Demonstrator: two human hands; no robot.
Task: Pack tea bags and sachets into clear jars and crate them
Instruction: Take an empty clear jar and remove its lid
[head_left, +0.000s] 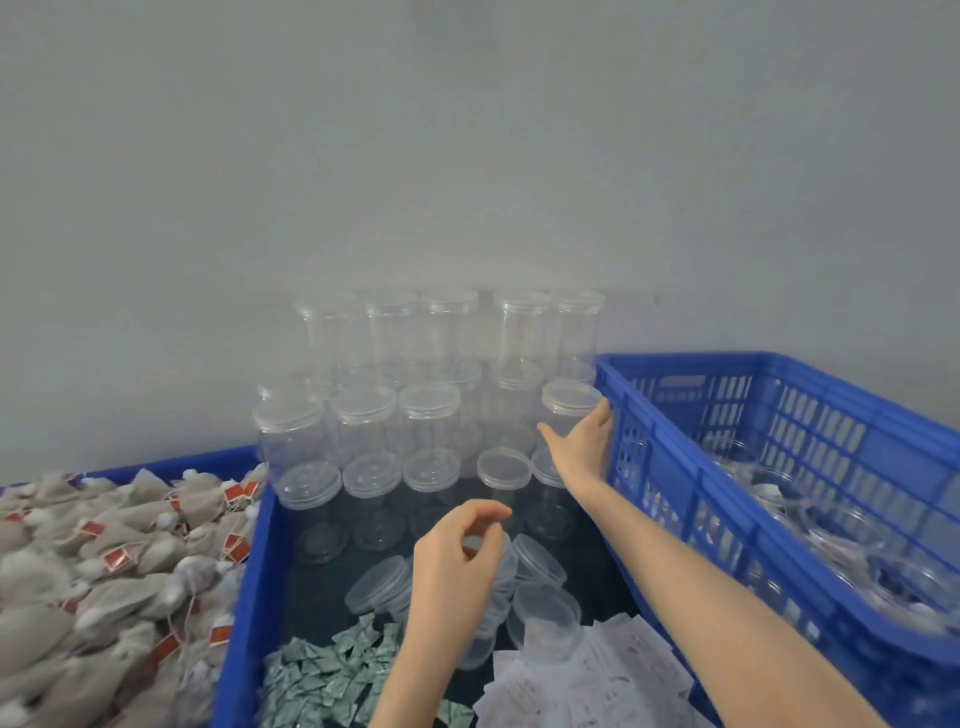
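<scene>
Your right hand (584, 436) reaches wide around a clear round plastic jar (567, 415) beside the blue slotted plastic crate (769, 447). Your left hand (457, 566) hangs with curled, empty fingers over loose lids (540, 558).

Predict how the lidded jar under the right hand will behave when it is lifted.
The jar looks empty and thin-walled, so probably light. Its smooth clear plastic may slip in the right hand. It stands tall and narrow on another jar, so a nudge could tip it toward the crate.
</scene>
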